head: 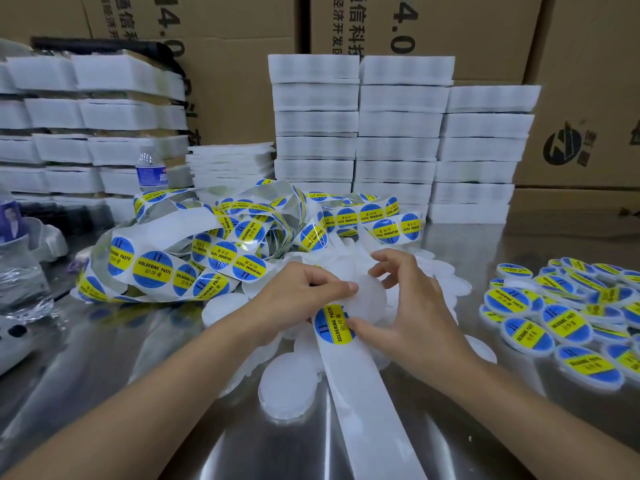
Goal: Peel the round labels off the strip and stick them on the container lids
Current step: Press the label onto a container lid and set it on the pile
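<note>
White strip (360, 393), long axis near-to-far.

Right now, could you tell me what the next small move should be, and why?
Probably peel the label off the strip with the right hand and lay it on the blank lid. The label lies on the strip's end, the right thumb is at its edge, and the left hand holds the lid just above it.

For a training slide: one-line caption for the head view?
Left hand and right hand pinch a blank lid and a round label on the strip; labelled lids lie at right.
</note>
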{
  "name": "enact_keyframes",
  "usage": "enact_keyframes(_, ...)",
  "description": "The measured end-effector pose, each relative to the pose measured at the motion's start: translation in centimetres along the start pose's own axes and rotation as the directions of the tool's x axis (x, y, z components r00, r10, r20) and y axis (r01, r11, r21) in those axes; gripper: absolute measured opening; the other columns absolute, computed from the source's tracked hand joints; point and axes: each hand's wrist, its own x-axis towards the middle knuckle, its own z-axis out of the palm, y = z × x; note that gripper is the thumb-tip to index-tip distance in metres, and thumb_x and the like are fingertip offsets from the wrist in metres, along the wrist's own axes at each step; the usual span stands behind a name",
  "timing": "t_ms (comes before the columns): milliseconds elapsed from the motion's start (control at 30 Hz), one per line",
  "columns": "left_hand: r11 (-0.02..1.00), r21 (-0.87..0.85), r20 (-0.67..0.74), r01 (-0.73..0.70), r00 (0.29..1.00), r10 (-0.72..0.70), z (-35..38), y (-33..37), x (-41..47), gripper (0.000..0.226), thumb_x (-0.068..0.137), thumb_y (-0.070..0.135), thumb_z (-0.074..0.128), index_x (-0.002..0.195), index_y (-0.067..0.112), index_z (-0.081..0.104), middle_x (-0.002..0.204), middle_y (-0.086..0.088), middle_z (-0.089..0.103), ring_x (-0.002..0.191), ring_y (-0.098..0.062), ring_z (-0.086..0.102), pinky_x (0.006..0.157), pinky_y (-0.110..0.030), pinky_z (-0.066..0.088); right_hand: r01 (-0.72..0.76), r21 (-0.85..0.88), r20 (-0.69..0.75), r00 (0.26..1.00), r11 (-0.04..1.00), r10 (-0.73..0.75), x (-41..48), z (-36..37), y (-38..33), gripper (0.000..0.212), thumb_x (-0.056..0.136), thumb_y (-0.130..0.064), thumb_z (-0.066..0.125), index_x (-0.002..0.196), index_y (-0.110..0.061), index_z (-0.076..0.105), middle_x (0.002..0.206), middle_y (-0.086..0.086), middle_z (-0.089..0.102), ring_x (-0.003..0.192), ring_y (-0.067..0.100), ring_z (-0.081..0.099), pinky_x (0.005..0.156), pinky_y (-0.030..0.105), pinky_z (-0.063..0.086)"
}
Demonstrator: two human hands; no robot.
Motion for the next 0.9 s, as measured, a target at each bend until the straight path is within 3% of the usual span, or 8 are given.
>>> enact_keyframes(233, 1.000, 0.013, 0.056, 0.000, 0.998, -0.001, -0.2, -0.1, 0.0, 0.017, 0.079, 0.023, 0.073, 0.063, 0.022, 0.070, 0.060, 0.010, 0.062, 0.055, -0.002, 0.056, 0.048, -0.011, 0.043, -0.048, 0.076, 0.020, 0.999, 0.996, 0.047, 0.1, -0.3, 0.3, 0.072, 0.061, -0.035, 0.082, 0.108, -0.055, 0.031, 0.106, -0.028, 0.047, 0.100, -0.007, 0.044, 0.090, 0.025, 0.033)
enact_keyframes(367, 0.997, -0.068, 0.051, 0.023, 0.999, -0.020, -0.2, -0.1, 0.2, 0.013, 0.085, 0.018, 0.066, 0.072, 0.016, 0.069, 0.067, 0.002, 0.065, 0.058, -0.008, 0.062, 0.052, -0.016, 0.050, -0.092, 0.367, -0.091, 0.987, 0.926, 0.135, 0.4, -0.6, -0.1, 0.053, 0.066, -0.040, 0.081, 0.107, -0.044, 0.047, 0.107, -0.016, 0.056, 0.095, 0.000, 0.052, 0.084, 0.009, 0.036)
enact_keyframes(467, 0.993, -0.118, 0.044, 0.031, 0.999, -0.026, -0.2, -0.2, 0.2, 0.011, 0.088, 0.019, 0.065, 0.085, 0.009, 0.070, 0.073, -0.001, 0.068, 0.057, -0.005, 0.064, 0.051, -0.017, 0.050, -0.124, 0.633, -0.160, 0.945, 0.765, 0.285, 1.2, -1.6, -0.4, 0.021, 0.076, -0.032, 0.065, 0.095, -0.034, 0.059, 0.091, -0.006, 0.062, 0.078, 0.003, 0.056, 0.077, 0.015, 0.044)
enact_keyframes(533, 0.989, -0.143, 0.049, 0.034, 0.998, -0.027, -0.3, -0.2, 0.3, 0.015, 0.089, 0.020, 0.064, 0.090, 0.007, 0.070, 0.075, -0.001, 0.070, 0.059, -0.005, 0.065, 0.052, -0.017, 0.052, -0.229, 0.822, -0.056, 0.879, 0.521, 0.474, 1.9, -2.4, -0.2, 0.008, 0.084, -0.030, 0.059, 0.084, -0.028, 0.066, 0.076, -0.004, 0.064, 0.067, 0.006, 0.056, 0.070, 0.024, 0.046)
enact_keyframes(600, 0.980, -0.193, 0.060, 0.039, 0.998, -0.028, -0.4, -0.1, 0.2, 0.018, 0.089, 0.020, 0.063, 0.093, 0.004, 0.070, 0.075, -0.001, 0.072, 0.060, -0.006, 0.067, 0.052, -0.018, 0.052, -0.330, 0.906, 0.126, 0.806, 0.263, 0.578, 2.3, -3.1, 0.3, 0.033, 0.089, -0.037, 0.049, 0.068, -0.022, 0.070, 0.062, -0.002, 0.059, 0.057, 0.010, 0.053, 0.063, 0.028, 0.042)
enact_keyframes(667, 0.970, -0.238, 0.074, 0.046, 0.997, -0.029, -0.4, 0.0, 0.1, 0.016, 0.090, 0.018, 0.062, 0.091, 0.005, 0.070, 0.073, 0.000, 0.073, 0.061, -0.006, 0.068, 0.051, -0.017, 0.051, -0.406, 0.906, 0.252, 0.743, 0.119, 0.620, 2.5, -3.5, 0.5, 0.050, 0.088, -0.045, 0.045, 0.053, -0.018, 0.068, 0.054, -0.001, 0.052, 0.052, 0.013, 0.047, 0.059, 0.029, 0.038)
enact_keyframes(900, 0.965, -0.254, 0.095, 0.063, 0.995, -0.040, -0.6, 0.2, 0.0, 0.013, 0.090, 0.019, 0.062, 0.089, 0.010, 0.070, 0.076, 0.001, 0.075, 0.065, -0.008, 0.070, 0.053, -0.017, 0.052, -0.551, 0.828, 0.395, 0.705, 0.103, 0.589, 2.5, -2.6, 0.9, 0.060, 0.089, -0.050, 0.041, 0.052, -0.014, 0.071, 0.049, 0.000, 0.047, 0.045, 0.013, 0.042, 0.053, 0.028, 0.035)
